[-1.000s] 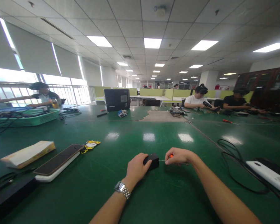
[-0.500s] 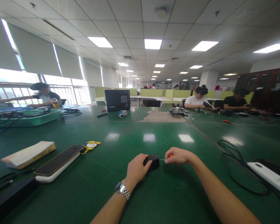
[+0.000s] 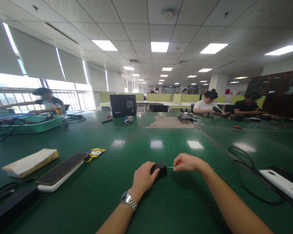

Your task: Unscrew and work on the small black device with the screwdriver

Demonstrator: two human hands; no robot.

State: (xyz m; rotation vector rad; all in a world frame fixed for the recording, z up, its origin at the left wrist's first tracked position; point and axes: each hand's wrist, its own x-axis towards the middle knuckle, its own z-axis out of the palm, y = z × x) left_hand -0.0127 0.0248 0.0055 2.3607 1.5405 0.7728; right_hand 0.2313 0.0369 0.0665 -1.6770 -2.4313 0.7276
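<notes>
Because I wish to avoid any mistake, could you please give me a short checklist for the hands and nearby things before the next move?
1. Left hand holds the black box: ok.
2. Right hand grips the orange tool: ok.
3. Thin metal shaft points at the box's end: ok.
4. Shaft tip properly seated: cannot tell, too small.
5. Black cable apart from right hand: ok.
6. Phone apart from left hand: ok.

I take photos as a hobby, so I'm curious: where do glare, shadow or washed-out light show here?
Head view: ceiling lights reflect as pale patches on the green table; head view: a soft shadow darkens it below the right hand; head view: the windows at left look washed out.
</notes>
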